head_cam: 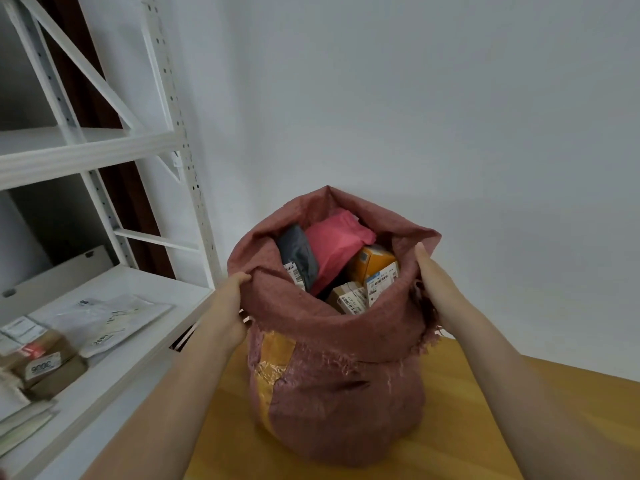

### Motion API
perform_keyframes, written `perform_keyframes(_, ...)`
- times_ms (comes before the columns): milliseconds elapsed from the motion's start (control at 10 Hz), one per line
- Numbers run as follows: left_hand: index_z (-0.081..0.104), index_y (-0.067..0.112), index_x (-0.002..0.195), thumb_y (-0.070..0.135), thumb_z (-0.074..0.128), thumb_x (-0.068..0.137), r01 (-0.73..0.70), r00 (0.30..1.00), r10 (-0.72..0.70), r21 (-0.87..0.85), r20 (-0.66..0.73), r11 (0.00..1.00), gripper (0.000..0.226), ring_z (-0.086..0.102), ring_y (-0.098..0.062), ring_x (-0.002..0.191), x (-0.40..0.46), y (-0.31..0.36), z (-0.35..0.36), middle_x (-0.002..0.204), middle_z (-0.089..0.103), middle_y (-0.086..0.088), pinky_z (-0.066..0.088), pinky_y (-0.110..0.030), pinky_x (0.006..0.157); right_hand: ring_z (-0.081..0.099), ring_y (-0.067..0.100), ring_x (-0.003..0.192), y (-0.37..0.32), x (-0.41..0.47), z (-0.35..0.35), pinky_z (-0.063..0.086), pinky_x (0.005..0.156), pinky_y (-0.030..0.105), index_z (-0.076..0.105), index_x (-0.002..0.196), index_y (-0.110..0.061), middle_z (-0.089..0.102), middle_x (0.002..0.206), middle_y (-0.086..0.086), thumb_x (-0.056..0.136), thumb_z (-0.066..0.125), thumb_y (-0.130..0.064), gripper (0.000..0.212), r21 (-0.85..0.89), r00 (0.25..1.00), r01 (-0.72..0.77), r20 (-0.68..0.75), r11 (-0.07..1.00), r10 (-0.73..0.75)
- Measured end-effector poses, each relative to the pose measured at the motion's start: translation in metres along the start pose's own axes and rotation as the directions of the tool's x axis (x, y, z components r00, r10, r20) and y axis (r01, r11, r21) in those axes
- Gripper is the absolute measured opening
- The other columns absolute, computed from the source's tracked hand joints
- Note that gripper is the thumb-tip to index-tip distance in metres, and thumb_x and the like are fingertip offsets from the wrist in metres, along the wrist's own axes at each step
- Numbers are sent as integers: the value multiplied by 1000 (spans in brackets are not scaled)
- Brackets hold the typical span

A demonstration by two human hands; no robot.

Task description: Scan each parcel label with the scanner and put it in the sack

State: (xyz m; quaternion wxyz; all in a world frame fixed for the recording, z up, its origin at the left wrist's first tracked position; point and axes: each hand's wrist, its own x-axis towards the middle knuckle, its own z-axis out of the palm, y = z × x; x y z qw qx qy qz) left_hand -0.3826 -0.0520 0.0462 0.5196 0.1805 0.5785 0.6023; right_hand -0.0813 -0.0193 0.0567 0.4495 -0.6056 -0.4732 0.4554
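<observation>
Both our hands hold the reddish woven sack (332, 393), which stands upright on the wooden table (467, 427): our left hand (227, 306) grips its rolled rim, our right hand (438, 289) clasps the opposite edge. Inside we see labelled parcels: a grey one (298, 256), a pink mailer (332, 251), an orange box (372, 263). More parcels (45, 362) lie on the white shelf (138, 341) beside it.

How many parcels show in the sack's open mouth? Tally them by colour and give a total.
Visible in the mouth of the sack, which both hands hold at the rim:
Grey: 1, the grey bag
Pink: 1, the pink mailer
Orange: 1, the orange box
Brown: 1, the brown carton
Total: 4
Any parcels deeper down are hidden.
</observation>
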Motion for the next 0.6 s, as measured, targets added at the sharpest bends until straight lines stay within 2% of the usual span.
perform_keyframes(100,38,9,136,39,67,78,-38,936,109,213,-335,976,72,48,-32,119,6,-3,0,132,48,-11,43,-46,98,51,32,125,6,-9,1,38,109,50,49,139,-15,56,135,14,92,29,-71,76,-1,997,40,-59,999,-40)
perform_keyframes(200,38,12,133,37,65,81,-126,875,237,274,-421,953,64,42,-36,126,-1,-2,6,138,40,-16,38,-51,105,58,30,88,12,-20,-1,47,79,39,62,94,-13,62,85,10,98,33,-56,53,-18,985,138,-104,990,-139)
perform_keyframes(300,38,14,132,29,60,86,-215,882,308,279,-355,936,53,39,-36,127,-13,-4,14,140,35,-15,37,-48,104,59,27,98,15,-27,-6,48,89,41,61,107,-11,63,100,10,98,38,-52,48,6,979,168,-117,986,-166)
perform_keyframes(400,39,13,132,26,59,88,-225,879,324,295,-350,929,51,41,-36,126,-30,-6,15,140,36,-16,38,-47,105,56,14,114,17,-41,-13,47,100,37,55,129,-19,59,126,-3,97,43,-51,47,61,981,155,-125,986,-147)
perform_keyframes(500,41,11,131,28,57,89,-229,889,317,277,-331,933,48,42,-35,125,-45,-5,8,139,37,-15,38,-49,107,56,11,112,17,-56,-21,47,99,36,54,126,-19,59,125,-4,97,45,-48,41,93,981,162,-119,982,-150)
perform_keyframes(600,40,11,132,29,51,92,-230,897,308,259,-318,938,45,43,-29,122,-62,-3,-1,140,39,-12,38,-45,105,56,7,106,13,-70,-29,48,89,29,52,128,-18,58,120,-7,98,46,-45,41,113,982,162,-114,980,-150)
